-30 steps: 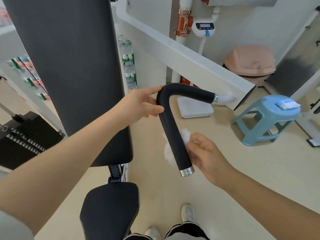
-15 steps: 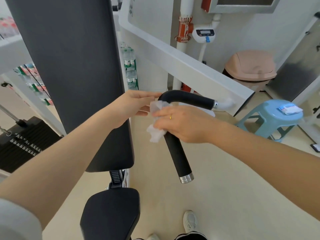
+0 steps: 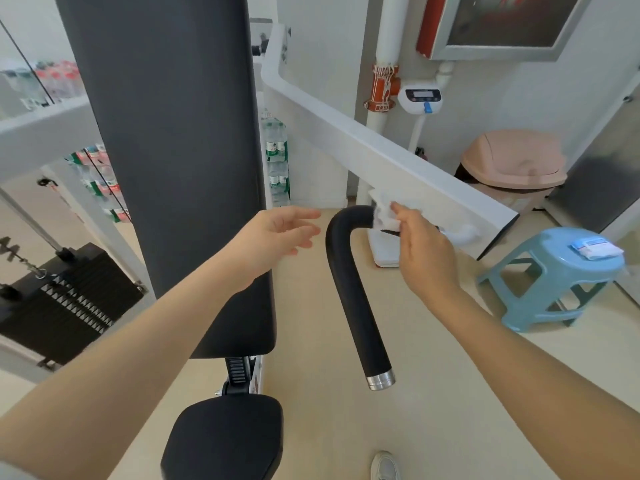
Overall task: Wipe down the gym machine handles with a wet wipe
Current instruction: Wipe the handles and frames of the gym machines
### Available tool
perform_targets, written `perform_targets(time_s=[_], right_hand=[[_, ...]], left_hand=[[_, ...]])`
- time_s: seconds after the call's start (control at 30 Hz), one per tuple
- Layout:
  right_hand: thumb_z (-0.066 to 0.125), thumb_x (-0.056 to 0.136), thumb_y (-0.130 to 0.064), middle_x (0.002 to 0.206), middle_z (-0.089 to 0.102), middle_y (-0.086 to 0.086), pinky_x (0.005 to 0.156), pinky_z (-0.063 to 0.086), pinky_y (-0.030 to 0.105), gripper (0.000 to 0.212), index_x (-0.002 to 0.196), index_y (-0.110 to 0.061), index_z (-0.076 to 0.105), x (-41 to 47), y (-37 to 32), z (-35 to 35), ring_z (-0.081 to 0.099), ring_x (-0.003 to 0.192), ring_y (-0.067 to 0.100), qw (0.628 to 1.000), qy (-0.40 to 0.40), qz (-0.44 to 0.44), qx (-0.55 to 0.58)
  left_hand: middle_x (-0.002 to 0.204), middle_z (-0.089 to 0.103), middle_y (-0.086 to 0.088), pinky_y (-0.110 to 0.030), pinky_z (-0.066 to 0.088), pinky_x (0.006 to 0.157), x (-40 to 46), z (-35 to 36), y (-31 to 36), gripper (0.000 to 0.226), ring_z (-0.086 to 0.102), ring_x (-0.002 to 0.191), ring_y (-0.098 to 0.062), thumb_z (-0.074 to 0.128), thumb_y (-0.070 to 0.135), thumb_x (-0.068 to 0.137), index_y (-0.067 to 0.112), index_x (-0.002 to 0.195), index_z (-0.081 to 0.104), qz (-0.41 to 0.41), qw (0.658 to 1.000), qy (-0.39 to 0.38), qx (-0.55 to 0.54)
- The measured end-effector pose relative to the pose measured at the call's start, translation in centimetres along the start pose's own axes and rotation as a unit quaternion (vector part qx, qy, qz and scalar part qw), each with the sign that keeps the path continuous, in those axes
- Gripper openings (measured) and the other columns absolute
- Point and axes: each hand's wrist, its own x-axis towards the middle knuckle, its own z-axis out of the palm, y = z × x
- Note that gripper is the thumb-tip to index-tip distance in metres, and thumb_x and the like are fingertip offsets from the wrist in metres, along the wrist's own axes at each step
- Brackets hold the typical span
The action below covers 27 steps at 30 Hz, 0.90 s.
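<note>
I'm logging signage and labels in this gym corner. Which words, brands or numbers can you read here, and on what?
No text can be read.
Wipe pack on the blue stool: blue label, print blurred.
Wall device: screen too small to read.
Bottled water: green labels, illegible.
Red-edged cabinet: dark marks, unreadable.

Right hand (image 3: 420,252) slid wipe (image 3: 384,213) past bend onto horizontal handle (image 3: 349,271) section (left hand (image 3: 277,237) released)
</note>
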Motion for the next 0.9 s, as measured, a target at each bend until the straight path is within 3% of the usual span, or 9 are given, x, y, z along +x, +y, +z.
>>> perform_targets(time_s=[0.1,0.27,0.4,0.5,0.57,0.63,0.67,0.8,0.9], right_hand=[[0.041,0.097,-0.019,0.115,0.062,0.011,0.082,0.053,0.04,0.027,0.12,-0.009,0.052,-0.1,0.6,0.3,0.06,0.103,0.027,0.997,0.02,0.074,0.003],[0.035,0.099,-0.019,0.136,0.051,0.006,0.099,0.04,0.038,0.034,0.128,-0.017,0.05,1.0,-3.7,1.8,0.046,0.126,0.023,0.983,-0.124,-0.103,0.091],[0.034,0.096,-0.021,0.13,0.057,0.007,0.096,0.046,0.045,0.03,0.114,-0.014,0.057,0.8,-3.7,0.9,0.054,0.118,0.025,0.978,-0.103,-0.092,0.155],[0.04,0.092,-0.018,0.12,0.06,0.009,0.097,0.04,0.038,0.023,0.096,-0.013,0.062,-1.6,-4.5,0.2,0.053,0.11,0.026,0.952,-0.196,-0.225,0.074],[0.047,0.087,-0.015,0.1,0.065,0.008,0.097,0.043,0.04,0.014,0.083,-0.013,0.061,-3.4,-4.5,0.0,0.051,0.101,0.024,0.908,-0.228,-0.351,-0.024],[0.055,0.08,-0.01,0.081,0.063,0.006,0.091,0.047,0.042,0.006,0.077,-0.013,0.058,-3.9,-3.9,-0.3,0.051,0.088,0.024,0.854,-0.28,-0.43,-0.089],[0.054,0.08,-0.009,0.077,0.063,0.005,0.089,0.047,0.042,0.007,0.075,-0.013,0.058,-3.4,-4.0,-0.5,0.052,0.086,0.025,0.843,-0.295,-0.439,-0.099],[0.041,0.083,-0.016,0.09,0.067,0.007,0.09,0.048,0.04,0.022,0.08,-0.013,0.062,-1.3,-4.7,-1.1,0.059,0.095,0.028,0.898,-0.226,-0.369,-0.072],[0.061,0.071,-0.009,0.079,0.064,0.005,0.092,0.046,0.041,0.007,0.075,-0.014,0.06,-4.6,-3.9,-0.6,0.058,0.088,0.028,0.825,-0.283,-0.479,-0.099]], left_hand=[[0.109,0.067,0.008,-0.024,0.05,0.087,-0.1,1.0,0.4,0.034,0.065,0.094,-0.008,0.052,0.018,0.093,0.032,0.125,0.055,0.016,0.999,-0.027,0.026],[0.097,0.069,0.013,-0.023,0.05,0.083,0.4,1.3,0.7,0.022,0.069,0.082,-0.005,0.045,0.024,0.096,0.034,0.103,0.063,0.0,1.0,-0.002,-0.014],[0.097,0.069,0.008,-0.024,0.051,0.082,0.6,1.1,-0.1,0.019,0.07,0.079,-0.009,0.048,0.015,0.094,0.029,0.103,0.058,-0.042,0.998,0.011,-0.045],[0.094,0.069,0.006,-0.025,0.046,0.08,1.1,0.8,-0.7,0.02,0.061,0.085,-0.011,0.058,0.016,0.087,0.027,0.103,0.061,-0.051,0.996,0.059,-0.03],[0.098,0.067,0.013,-0.02,0.045,0.082,1.2,0.4,-0.7,0.023,0.057,0.095,-0.004,0.056,0.015,0.089,0.023,0.11,0.06,-0.052,0.993,0.092,-0.05],[0.108,0.066,0.01,-0.025,0.046,0.091,1.2,0.1,-0.8,0.026,0.056,0.104,-0.007,0.05,0.01,0.09,0.021,0.112,0.059,-0.046,0.992,0.097,-0.062],[0.111,0.065,0.008,-0.029,0.045,0.096,1.0,0.0,-0.9,0.026,0.055,0.106,-0.009,0.049,0.01,0.09,0.021,0.111,0.06,-0.046,0.993,0.09,-0.055],[0.109,0.064,0.008,-0.032,0.04,0.102,0.0,0.4,-1.6,0.021,0.055,0.105,-0.006,0.051,0.015,0.091,0.022,0.106,0.063,-0.051,0.997,0.058,-0.031],[0.107,0.064,0.009,-0.03,0.04,0.101,-0.5,0.8,-2.2,0.019,0.055,0.106,-0.007,0.052,0.017,0.092,0.02,0.107,0.063,-0.063,0.997,0.038,-0.033]])
